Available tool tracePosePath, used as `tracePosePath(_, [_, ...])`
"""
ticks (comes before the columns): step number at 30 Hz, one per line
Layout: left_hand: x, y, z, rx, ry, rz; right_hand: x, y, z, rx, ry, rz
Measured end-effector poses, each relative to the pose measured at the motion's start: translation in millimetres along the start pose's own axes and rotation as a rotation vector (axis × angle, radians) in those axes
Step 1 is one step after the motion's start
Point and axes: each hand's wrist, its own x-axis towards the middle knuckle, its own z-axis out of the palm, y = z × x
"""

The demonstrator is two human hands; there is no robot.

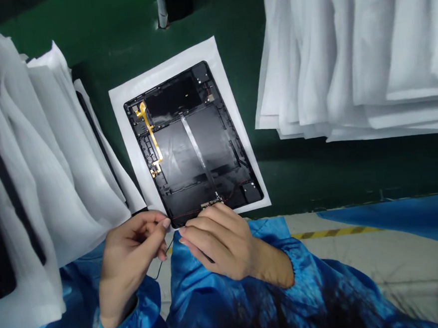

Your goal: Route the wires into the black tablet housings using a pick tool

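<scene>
i'm routing a thin black wire (164,257) at the tablet shell's (193,146) near edge: left hand (130,260) grip pinches it, right hand (219,241) fingers press down, nothing gripped. next it likely needs careful seating by the small board (211,202).

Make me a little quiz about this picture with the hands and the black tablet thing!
1. True or false: the black tablet shell lies on a white sheet.
2. What colour is the ribbon cable along the shell's left side? A red, B yellow-orange, C blue.
3. Fill in: the left hand pinches a thin dark ____ at the shell's near edge, beside the right hand.

Key:
1. True.
2. B.
3. Wire; it hangs down below the fingers.
</scene>
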Motion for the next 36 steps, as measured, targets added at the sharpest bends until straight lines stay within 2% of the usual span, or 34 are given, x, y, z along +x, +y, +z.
tracePosePath(12, [-1,3,3.3,-0.046,0.01,0.008,-2,1,2,0.003,0.049,-0.021])
tracePosePath(22, [2,-7,1.7,-0.102,-0.074,-0.029,0,1,3,-0.006,0.066,-0.021])
tracePosePath(36, [1,-6,2.4,-0.131,-0.074,-0.023,-1,0,3,-0.038,0.034,-0.018])
